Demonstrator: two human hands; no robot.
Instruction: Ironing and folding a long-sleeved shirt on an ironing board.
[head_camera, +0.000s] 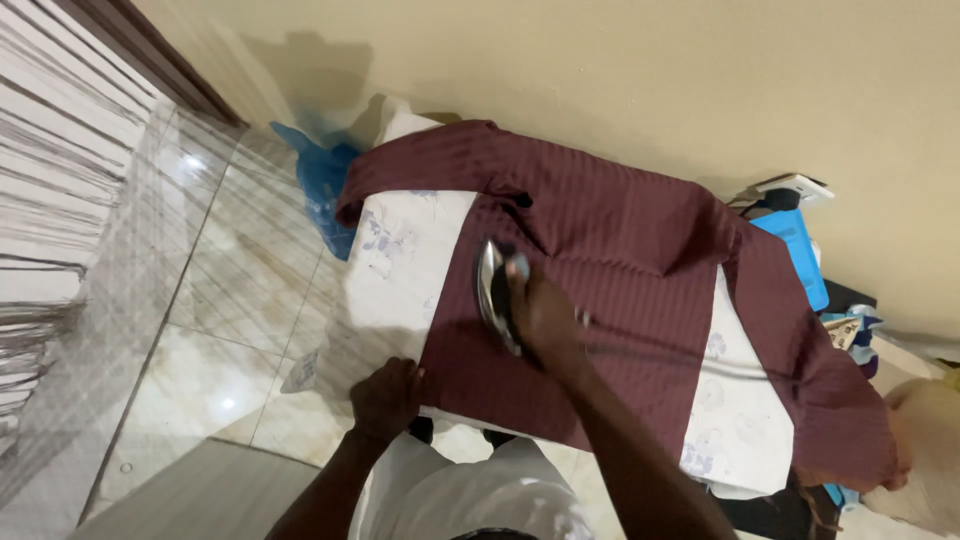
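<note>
A maroon striped garment (620, 250) lies spread over a white, blue-flowered board cover (400, 280). My right hand (545, 315) grips a metal clothes iron (492, 290), tipped on its side on the garment near its left edge. The iron's cord (690, 365) trails to the right across the cloth. My left hand (385, 395) pinches the near left corner of the garment at the board's front edge.
A blue plastic bag (322, 180) sits on the tiled floor (220, 300) beyond the board's left end. A blue box (800, 250) and a white device (795, 187) stand by the beige wall at right. Curtain folds (50, 200) hang at far left.
</note>
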